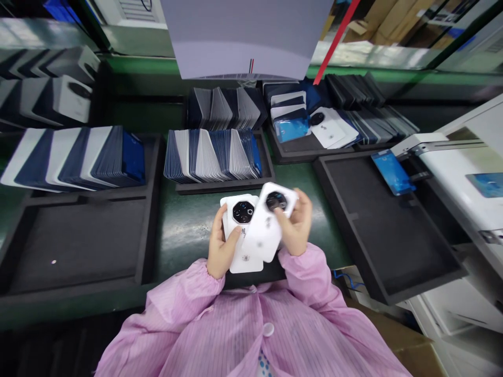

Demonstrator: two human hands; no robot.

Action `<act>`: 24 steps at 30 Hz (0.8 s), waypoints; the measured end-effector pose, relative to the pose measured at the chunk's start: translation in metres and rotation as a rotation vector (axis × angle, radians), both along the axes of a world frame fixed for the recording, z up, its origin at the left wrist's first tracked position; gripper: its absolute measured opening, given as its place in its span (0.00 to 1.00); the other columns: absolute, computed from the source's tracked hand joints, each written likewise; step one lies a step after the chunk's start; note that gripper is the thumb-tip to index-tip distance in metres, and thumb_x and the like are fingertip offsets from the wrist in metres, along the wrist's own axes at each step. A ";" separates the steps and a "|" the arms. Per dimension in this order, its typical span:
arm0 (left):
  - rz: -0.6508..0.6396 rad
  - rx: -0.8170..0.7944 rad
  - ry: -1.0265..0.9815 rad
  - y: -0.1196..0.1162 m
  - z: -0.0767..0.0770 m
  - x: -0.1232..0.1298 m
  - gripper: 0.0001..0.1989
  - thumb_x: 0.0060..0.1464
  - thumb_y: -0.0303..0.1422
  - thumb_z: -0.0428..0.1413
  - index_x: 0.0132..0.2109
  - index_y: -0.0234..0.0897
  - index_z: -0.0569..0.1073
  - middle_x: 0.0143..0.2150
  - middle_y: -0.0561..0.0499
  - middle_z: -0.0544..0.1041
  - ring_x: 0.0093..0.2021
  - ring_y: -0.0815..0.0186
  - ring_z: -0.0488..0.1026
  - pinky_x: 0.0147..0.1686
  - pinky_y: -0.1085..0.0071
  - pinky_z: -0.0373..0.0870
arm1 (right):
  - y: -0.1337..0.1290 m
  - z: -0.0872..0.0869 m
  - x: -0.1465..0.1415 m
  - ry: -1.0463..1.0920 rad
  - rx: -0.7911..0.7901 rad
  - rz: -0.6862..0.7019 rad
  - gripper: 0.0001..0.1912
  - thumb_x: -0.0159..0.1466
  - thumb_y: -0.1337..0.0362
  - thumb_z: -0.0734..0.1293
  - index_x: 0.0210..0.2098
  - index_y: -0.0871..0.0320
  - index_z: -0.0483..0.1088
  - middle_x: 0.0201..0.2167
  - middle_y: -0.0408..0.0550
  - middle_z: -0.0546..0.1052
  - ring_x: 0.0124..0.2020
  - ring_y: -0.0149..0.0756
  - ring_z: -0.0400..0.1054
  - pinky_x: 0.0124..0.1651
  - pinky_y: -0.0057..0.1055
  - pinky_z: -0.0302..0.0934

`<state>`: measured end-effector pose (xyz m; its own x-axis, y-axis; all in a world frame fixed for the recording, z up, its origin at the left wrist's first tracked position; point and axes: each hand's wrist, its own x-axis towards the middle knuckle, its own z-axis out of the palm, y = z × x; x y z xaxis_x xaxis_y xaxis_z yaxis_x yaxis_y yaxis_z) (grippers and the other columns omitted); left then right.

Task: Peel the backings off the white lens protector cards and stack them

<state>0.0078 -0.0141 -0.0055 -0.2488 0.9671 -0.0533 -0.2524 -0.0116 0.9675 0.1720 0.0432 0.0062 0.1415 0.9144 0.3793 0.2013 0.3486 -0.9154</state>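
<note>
My left hand [220, 245] is closed on a white phone back cover [246, 260] with a round black camera ring and small dark print. A second edge shows behind its top, so more than one may lie in that hand. Between the thumb and fingers of my right hand [297, 224] is another white phone cover [264, 236], tilted and slightly blurred. It overlaps the right part of the left one. The right thumb rests near its camera ring. Both covers are above the green bench [184, 225], close to my body.
Dark trays stand around: one at left [78, 246], one at right [396, 230] with a blue film-covered panel [393, 172]. Rows of white and dark blue panels [212, 157] fill the middle tray. More white covers [332, 128] lie behind. A white machine [463, 162] borders the right.
</note>
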 end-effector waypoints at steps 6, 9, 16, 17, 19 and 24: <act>0.034 -0.042 -0.061 0.001 0.002 0.000 0.34 0.53 0.38 0.60 0.64 0.47 0.56 0.64 0.43 0.65 0.61 0.55 0.67 0.58 0.57 0.67 | 0.022 -0.017 0.055 0.020 -0.118 -0.164 0.31 0.58 0.61 0.69 0.59 0.55 0.56 0.43 0.52 0.76 0.42 0.42 0.74 0.47 0.44 0.69; 0.014 -0.072 -0.108 0.000 0.003 0.001 0.42 0.53 0.39 0.60 0.68 0.50 0.46 0.64 0.43 0.66 0.61 0.56 0.68 0.58 0.57 0.67 | 0.026 -0.029 0.063 -0.335 -0.154 -0.191 0.33 0.55 0.58 0.71 0.57 0.58 0.61 0.44 0.55 0.75 0.44 0.46 0.71 0.49 0.50 0.66; 0.008 -0.127 -0.105 0.001 0.002 0.001 0.44 0.53 0.40 0.61 0.69 0.46 0.45 0.66 0.41 0.64 0.62 0.54 0.66 0.58 0.58 0.67 | 0.009 0.006 0.029 -0.592 0.020 -0.129 0.19 0.60 0.59 0.69 0.50 0.55 0.68 0.53 0.57 0.68 0.57 0.50 0.61 0.58 0.54 0.58; 0.009 -0.121 -0.092 0.001 0.002 0.002 0.43 0.53 0.40 0.61 0.69 0.46 0.47 0.66 0.41 0.63 0.62 0.54 0.66 0.58 0.58 0.67 | 0.004 0.016 0.020 -0.529 0.033 -0.031 0.16 0.61 0.60 0.69 0.48 0.54 0.69 0.51 0.55 0.69 0.55 0.47 0.64 0.57 0.51 0.61; 0.007 -0.095 -0.058 0.000 0.002 0.002 0.40 0.54 0.39 0.60 0.68 0.46 0.49 0.66 0.41 0.63 0.63 0.55 0.65 0.59 0.58 0.65 | -0.003 0.031 0.003 -0.464 0.050 0.113 0.12 0.60 0.61 0.70 0.44 0.53 0.70 0.50 0.53 0.71 0.53 0.45 0.66 0.56 0.48 0.62; 0.041 -0.015 0.020 -0.002 0.002 0.003 0.38 0.55 0.37 0.60 0.68 0.47 0.50 0.69 0.42 0.58 0.65 0.55 0.62 0.61 0.58 0.62 | 0.001 0.037 -0.023 -0.445 -0.001 0.150 0.12 0.56 0.63 0.73 0.38 0.55 0.72 0.48 0.52 0.72 0.52 0.46 0.67 0.56 0.49 0.62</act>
<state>0.0107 -0.0158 -0.0037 -0.2892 0.9552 -0.0628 -0.2326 -0.0065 0.9725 0.1494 0.0437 0.0431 -0.1687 0.9127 0.3723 0.5216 0.4031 -0.7519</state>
